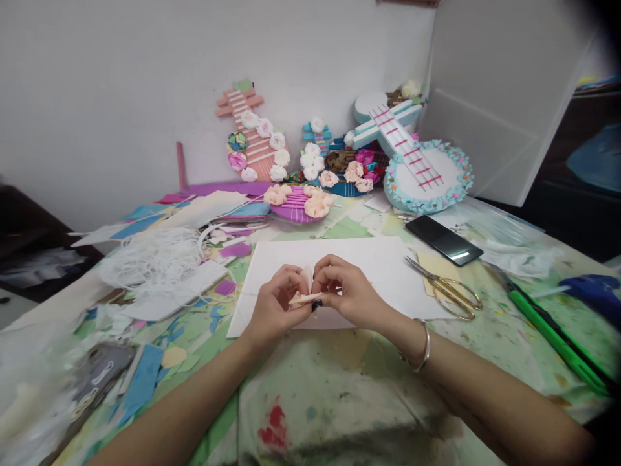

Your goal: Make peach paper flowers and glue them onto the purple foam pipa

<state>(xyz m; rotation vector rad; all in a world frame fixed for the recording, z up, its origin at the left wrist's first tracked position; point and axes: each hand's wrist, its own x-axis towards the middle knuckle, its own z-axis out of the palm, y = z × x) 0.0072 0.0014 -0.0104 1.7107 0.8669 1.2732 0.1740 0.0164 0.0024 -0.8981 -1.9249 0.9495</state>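
Over the white board [383,259], both hands meet at a small piece of pale peach crepe paper [305,298], folded or gathered. My left hand [276,301] pinches its left side between thumb and fingers. From the right, my right hand [352,291] closes on the same paper, a dark-nailed thumb at its lower edge. Part of the paper stands up between the fingertips, and the rest is hidden behind them. Gold-handled scissors [449,288] lie to the right of my right hand, partly over a yellow paper piece [431,264].
Banjo-like paper models, one light blue [427,175] and one pink [252,136], lean at the back. A black phone [444,239], a green cutter [557,336] and a blue glue gun [594,291] lie right. White string [155,259], paper scraps and a grey phone case [99,375] cover the left.
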